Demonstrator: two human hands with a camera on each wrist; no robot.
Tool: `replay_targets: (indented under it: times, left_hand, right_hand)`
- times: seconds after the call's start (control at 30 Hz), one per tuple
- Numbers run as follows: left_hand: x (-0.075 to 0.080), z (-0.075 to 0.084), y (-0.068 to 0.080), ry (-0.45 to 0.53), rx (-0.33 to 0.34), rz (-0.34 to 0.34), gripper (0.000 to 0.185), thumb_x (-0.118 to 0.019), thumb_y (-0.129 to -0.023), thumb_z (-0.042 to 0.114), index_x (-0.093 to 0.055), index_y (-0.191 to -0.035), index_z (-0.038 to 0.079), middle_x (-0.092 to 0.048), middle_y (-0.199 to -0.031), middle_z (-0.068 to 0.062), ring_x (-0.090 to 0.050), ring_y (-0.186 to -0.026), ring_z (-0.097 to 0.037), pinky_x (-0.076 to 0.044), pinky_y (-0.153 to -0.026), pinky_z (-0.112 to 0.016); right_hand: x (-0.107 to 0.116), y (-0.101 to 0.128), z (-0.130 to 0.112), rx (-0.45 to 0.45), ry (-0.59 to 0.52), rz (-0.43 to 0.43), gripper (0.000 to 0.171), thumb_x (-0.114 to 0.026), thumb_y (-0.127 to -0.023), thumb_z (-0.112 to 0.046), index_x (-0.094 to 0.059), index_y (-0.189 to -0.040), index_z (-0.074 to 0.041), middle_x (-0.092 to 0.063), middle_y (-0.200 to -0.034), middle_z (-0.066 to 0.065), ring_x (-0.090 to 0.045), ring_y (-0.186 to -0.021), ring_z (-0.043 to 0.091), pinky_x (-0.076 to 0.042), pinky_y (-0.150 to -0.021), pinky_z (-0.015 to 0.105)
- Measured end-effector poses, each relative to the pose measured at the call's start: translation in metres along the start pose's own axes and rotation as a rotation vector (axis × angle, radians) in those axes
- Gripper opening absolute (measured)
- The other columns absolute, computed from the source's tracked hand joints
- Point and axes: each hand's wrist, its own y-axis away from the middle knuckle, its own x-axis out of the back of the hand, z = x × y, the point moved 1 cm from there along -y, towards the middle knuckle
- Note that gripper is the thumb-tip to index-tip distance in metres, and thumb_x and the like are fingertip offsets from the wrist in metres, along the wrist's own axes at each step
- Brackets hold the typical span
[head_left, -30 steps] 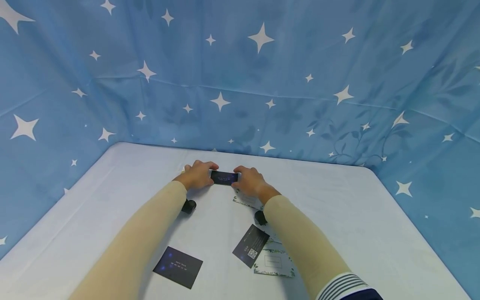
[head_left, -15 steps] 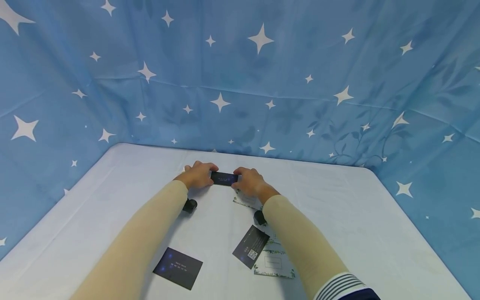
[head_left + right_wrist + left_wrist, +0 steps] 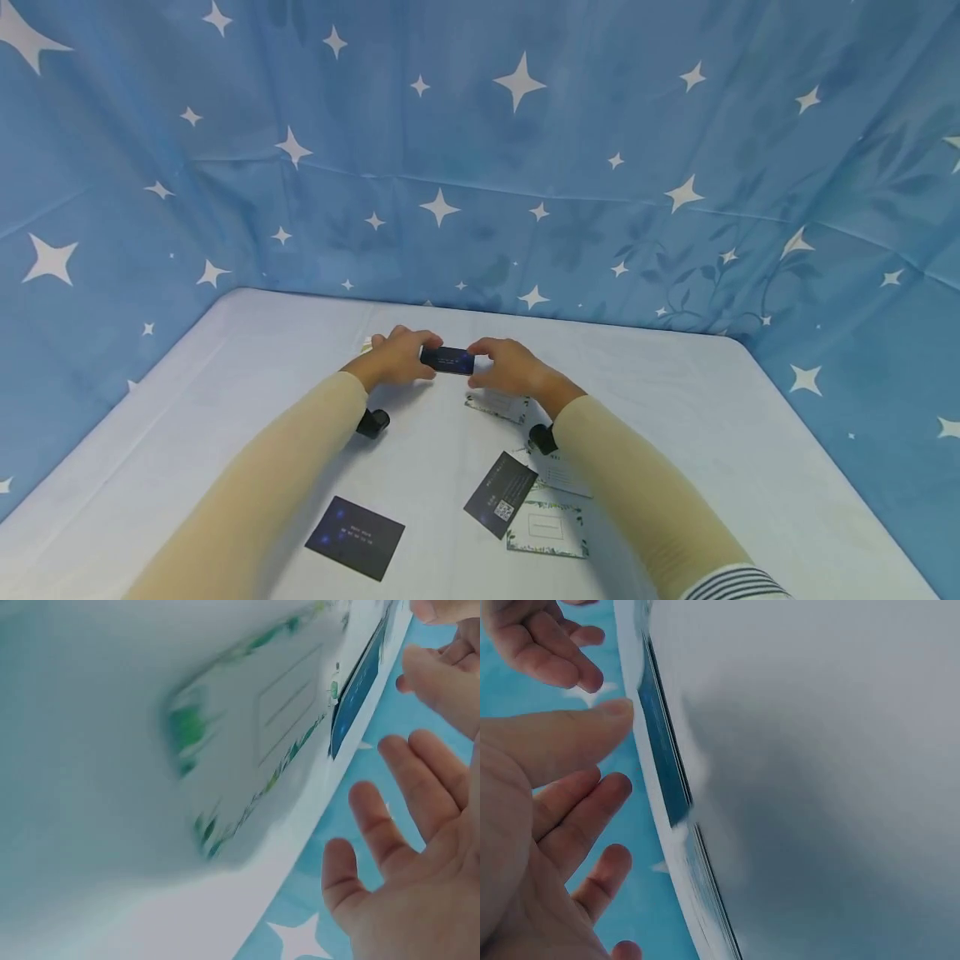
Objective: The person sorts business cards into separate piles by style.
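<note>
A dark card (image 3: 447, 361) with pale print and blue specks lies on the white cloth toward the far side, between the two hands. My left hand (image 3: 397, 357) is at its left end, thumb and fingers spread, fingertips right by the edge. On the other side my right hand (image 3: 512, 368) stands a little off the right end, fingers parted and holding nothing. In the left wrist view the card (image 3: 662, 742) shows edge-on past the thumb. From the right wrist, a white card with green leaves (image 3: 281, 712) lies before the dark one (image 3: 358, 694).
Nearer lie a dark card (image 3: 355, 537) at left and a dark card with a QR code (image 3: 501, 494), overlapping a white leaf-bordered card (image 3: 548, 533). More white cards lie under the right forearm. A blue starry curtain (image 3: 480, 167) hangs behind the table.
The fingers of both hands have parted from the dark card's ends, which they held before. My right hand and forearm have shifted right; the card lies in nearly the same spot.
</note>
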Motion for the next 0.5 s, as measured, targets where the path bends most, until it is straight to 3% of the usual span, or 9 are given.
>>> replay_targets:
  times: [0.3, 0.5]
  left_hand:
    - [-0.018, 0.011, 0.027, 0.093, -0.120, -0.022, 0.050, -0.077, -0.089, 0.031, -0.062, -0.135, 0.019, -0.060, -0.135, 0.001, -0.044, -0.132, -0.026, -0.022, -0.104, -0.060]
    - [-0.028, 0.021, 0.046, 0.180, -0.201, -0.031, 0.050, -0.077, -0.089, 0.031, -0.062, -0.135, 0.018, -0.061, -0.136, 0.002, -0.040, -0.135, -0.026, -0.018, -0.106, -0.063]
  right_hand:
    - [-0.001, 0.050, 0.005, 0.147, 0.027, -0.147, 0.055, -0.082, -0.085, -0.026, -0.062, -0.136, -0.019, -0.060, -0.136, 0.002, -0.050, -0.129, 0.025, -0.038, -0.106, 0.047]
    - [-0.006, 0.087, 0.005, 0.203, 0.116, -0.265, 0.061, -0.084, -0.082, -0.031, -0.061, -0.138, -0.026, -0.056, -0.137, -0.003, -0.049, -0.124, 0.019, -0.038, -0.105, 0.045]
